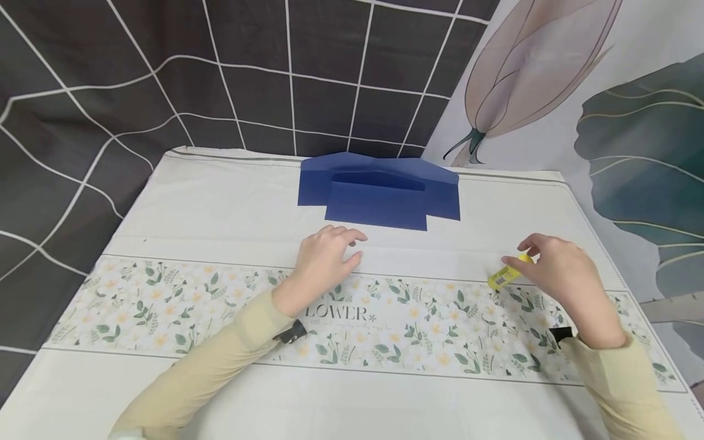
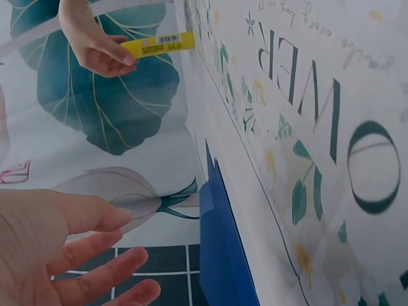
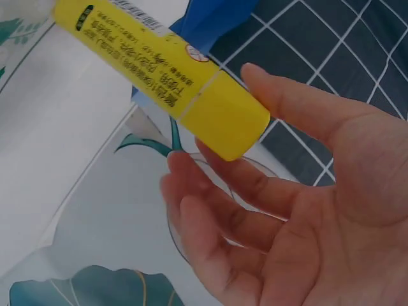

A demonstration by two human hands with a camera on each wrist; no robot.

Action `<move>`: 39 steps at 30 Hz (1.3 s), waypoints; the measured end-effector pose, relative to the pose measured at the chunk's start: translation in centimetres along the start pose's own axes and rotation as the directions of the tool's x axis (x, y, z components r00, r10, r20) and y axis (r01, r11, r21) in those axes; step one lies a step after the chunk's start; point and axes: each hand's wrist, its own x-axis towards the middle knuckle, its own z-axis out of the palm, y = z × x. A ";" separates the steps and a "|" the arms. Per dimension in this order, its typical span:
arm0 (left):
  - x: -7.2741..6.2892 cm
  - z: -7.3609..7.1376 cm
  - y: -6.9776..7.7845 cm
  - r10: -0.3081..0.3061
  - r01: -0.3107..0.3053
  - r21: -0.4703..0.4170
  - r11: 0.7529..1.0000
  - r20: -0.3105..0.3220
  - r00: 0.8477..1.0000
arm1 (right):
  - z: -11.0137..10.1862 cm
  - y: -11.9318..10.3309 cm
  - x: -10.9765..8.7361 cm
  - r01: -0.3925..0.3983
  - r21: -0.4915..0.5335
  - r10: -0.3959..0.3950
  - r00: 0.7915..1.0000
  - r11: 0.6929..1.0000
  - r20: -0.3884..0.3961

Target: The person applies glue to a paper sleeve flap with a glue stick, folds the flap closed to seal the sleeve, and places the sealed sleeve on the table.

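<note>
A yellow glue stick with printed text and a barcode is at the right, tilted over the floral band of the table. My right hand holds its capped end between thumb and fingers. In the right wrist view the yellow cap lies between the thumb and the index finger. My left hand hovers over the middle of the table, its fingers loosely bent around nothing. Beyond it lies a dark blue unfolded envelope, its flaps spread out and its front panel raised a little.
A white tablecloth with a floral band and the word FLOWER covers the table. Behind it hangs a dark cloth with a white grid. A curtain printed with large leaves hangs at the right, near the table edge.
</note>
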 end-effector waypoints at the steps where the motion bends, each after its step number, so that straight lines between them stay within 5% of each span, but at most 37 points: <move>1: 0.0 0.1 0.0 -0.002 0.002 0.003 1.000 0.006 1.000 | 0.0 0.0 -0.1 -0.001 0.005 0.001 1.000 1.000 0.003; 17: -0.1 0.9 0.0 -0.011 0.011 -0.011 1.000 0.013 1.000 | 0.2 -1.1 0.2 0.054 0.070 -0.044 0.990 0.996 -0.135; 32: 0.0 1.1 0.7 0.046 -0.047 -0.038 0.998 -0.013 0.999 | 0.3 -5.4 1.6 0.238 0.074 -0.212 0.943 0.968 -0.258; 36: 0.2 1.4 1.0 0.052 -0.053 -0.071 0.996 -0.017 0.998 | 0.6 -7.0 2.0 0.325 0.114 -0.277 0.909 0.939 -0.310; 39: 0.4 1.5 1.3 0.068 -0.071 -0.085 0.994 -0.042 0.997 | 0.9 -8.0 2.4 0.439 0.124 -0.363 0.846 0.890 -0.389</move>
